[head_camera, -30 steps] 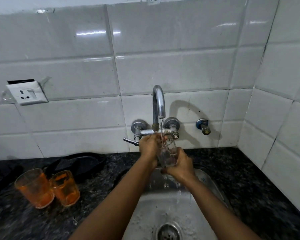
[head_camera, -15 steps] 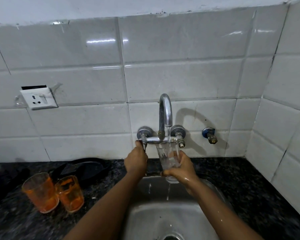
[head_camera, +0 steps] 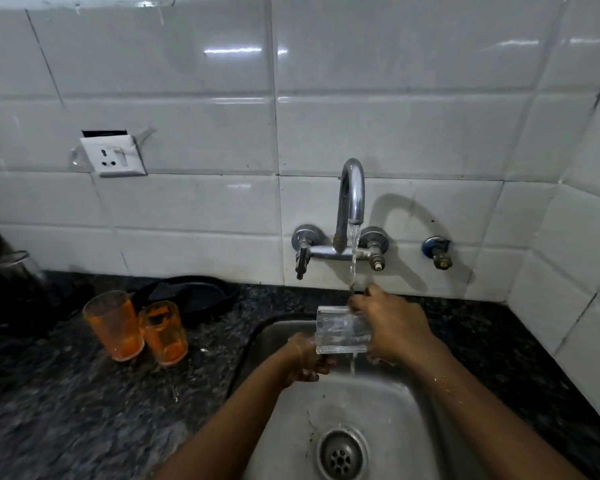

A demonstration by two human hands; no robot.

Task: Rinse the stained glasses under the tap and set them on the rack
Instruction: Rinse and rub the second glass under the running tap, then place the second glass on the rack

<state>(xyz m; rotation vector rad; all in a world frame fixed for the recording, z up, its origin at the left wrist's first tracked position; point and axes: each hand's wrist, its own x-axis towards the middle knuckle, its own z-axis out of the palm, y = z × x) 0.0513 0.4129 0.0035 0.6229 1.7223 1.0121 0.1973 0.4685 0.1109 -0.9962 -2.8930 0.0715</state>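
the clear drinking glass lies on its side over the steel sink, under the water stream of the chrome wall tap, its long axis running left to right. the right hand has its grip curled around the right end of it, and the left hand holds the left end from below. two orange-stained tumblers wait upright on the dark stone counter, near the sink's left edge, so the left hand is nearer to them. no rack is visible
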